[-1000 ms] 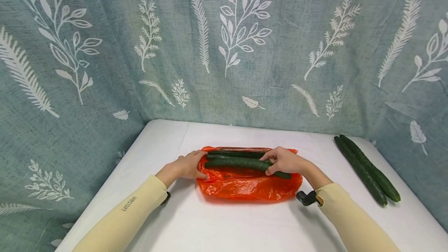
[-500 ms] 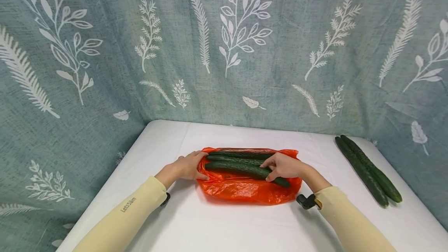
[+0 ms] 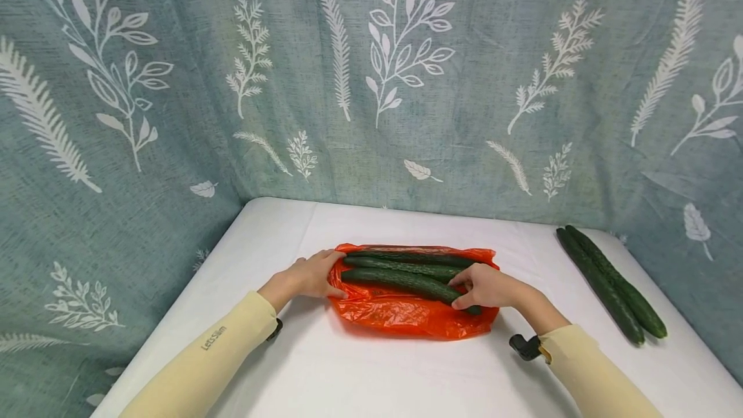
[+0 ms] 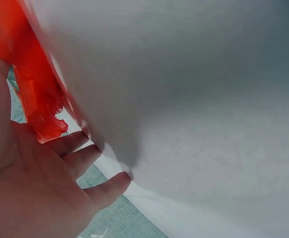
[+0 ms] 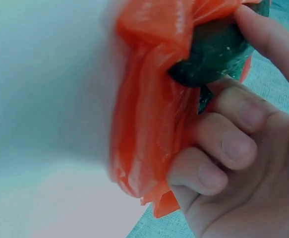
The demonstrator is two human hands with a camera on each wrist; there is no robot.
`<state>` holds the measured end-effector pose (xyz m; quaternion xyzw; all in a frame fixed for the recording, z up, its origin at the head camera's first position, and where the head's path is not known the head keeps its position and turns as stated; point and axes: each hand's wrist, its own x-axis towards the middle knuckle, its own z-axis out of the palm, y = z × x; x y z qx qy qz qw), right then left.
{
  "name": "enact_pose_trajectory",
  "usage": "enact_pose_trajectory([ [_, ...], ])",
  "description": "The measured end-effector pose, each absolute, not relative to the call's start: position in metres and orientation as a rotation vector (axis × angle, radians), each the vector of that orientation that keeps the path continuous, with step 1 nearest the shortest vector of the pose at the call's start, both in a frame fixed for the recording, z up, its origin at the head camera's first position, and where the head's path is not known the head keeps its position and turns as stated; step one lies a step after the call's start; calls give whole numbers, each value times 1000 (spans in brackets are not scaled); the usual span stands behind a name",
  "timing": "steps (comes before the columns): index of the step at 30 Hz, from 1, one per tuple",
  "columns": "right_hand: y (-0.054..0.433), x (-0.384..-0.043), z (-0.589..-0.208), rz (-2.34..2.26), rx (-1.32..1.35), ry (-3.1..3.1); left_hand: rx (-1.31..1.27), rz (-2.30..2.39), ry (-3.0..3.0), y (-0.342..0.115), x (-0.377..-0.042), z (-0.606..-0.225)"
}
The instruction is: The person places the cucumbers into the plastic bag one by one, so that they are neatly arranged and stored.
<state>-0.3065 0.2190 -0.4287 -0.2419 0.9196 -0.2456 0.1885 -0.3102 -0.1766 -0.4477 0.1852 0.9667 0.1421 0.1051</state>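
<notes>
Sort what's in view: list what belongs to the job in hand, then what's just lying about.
In the job:
bag
front cucumber, gripped by the right hand
two cucumbers behind it
left hand, touching the bag's left end

Apparently just lying about:
loose pair of cucumbers at right, untouched; possibly for later

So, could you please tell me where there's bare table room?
Bare table lies before the bag, between the sleeves; between bag and curtain; and between the right hand and the cucumber pair. Crowded: the bag, with its cucumbers, that hand and the left hand.
</notes>
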Motion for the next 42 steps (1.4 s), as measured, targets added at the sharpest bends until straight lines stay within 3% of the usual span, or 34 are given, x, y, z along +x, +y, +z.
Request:
enact_pose_trajectory([
  [14,231,-302,-432,-621,-540,2665,542,372,2868,-177,-311,-451],
  [25,240,-301,-435,-621,-640,2693,517,355,2884,-174,-310,-452],
  [42,243,-296,-436,-542,-543,2793,470,408,2894,-169,-309,-452],
])
